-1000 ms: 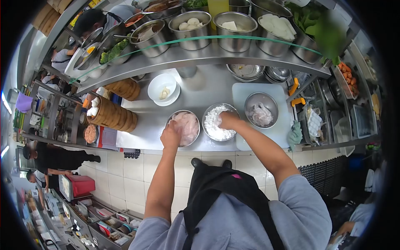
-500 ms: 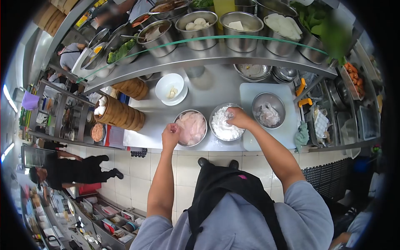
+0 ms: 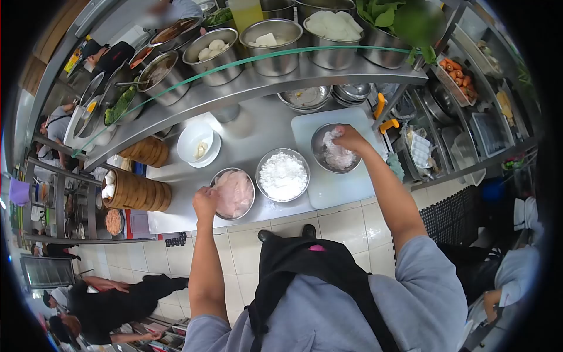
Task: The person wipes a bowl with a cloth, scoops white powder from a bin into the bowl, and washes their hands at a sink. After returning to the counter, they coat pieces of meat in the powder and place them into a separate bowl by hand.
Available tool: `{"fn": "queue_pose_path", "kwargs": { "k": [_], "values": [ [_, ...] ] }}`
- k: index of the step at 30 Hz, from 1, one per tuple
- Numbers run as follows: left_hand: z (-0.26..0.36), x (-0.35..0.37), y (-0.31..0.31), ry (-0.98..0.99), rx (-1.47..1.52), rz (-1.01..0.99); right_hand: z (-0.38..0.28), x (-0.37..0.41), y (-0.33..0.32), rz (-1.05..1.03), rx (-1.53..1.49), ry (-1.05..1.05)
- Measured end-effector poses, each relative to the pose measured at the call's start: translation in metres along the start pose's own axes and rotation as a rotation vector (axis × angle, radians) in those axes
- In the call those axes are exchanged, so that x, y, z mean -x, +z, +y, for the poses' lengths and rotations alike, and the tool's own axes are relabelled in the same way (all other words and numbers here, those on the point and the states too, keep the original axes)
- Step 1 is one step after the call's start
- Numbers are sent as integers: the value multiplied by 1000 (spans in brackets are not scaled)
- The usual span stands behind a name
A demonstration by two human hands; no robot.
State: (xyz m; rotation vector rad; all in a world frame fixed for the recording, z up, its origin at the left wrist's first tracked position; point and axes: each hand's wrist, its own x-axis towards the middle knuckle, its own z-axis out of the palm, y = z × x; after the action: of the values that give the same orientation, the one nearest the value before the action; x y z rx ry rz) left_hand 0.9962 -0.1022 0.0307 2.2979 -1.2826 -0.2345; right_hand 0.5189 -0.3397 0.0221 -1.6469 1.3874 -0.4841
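Note:
My left hand (image 3: pixel 205 202) is closed at the left rim of a metal bowl of pale pink meat slices (image 3: pixel 234 193); what its fingers hold, if anything, is hidden. My right hand (image 3: pixel 350 139) reaches into a metal bowl (image 3: pixel 318 154) on the white cutting board (image 3: pixel 328 190). Its fingers are closed on a whitish, translucent piece (image 3: pixel 330 136), above more of the same food (image 3: pixel 340 158). Between the two bowls stands a bowl of white powder (image 3: pixel 284 175), with neither hand in it.
A white bowl (image 3: pixel 196 144) on a plate holds small pale pieces. Bamboo steamers (image 3: pixel 138 190) stand at the left. Across the back runs a metal shelf (image 3: pixel 258 82) with several food containers. Yellow-handled tools (image 3: pixel 387 124) are at the right. A person in black (image 3: pixel 117 305) is at lower left.
My right hand has left the powder bowl and is now in the bowl on the cutting board. My left hand stays by the meat bowl. The view has shifted, moving the counter leftward in the frame.

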Motion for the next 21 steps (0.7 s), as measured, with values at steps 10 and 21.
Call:
{"fn": "queue_pose_path", "kwargs": {
  "k": [10, 21],
  "values": [
    [109, 26, -15, 347, 255, -208, -59, 28, 38, 210, 458, -81],
    [116, 66, 83, 809, 95, -119, -85, 14, 157, -285, 531, -110]
  ]
}}
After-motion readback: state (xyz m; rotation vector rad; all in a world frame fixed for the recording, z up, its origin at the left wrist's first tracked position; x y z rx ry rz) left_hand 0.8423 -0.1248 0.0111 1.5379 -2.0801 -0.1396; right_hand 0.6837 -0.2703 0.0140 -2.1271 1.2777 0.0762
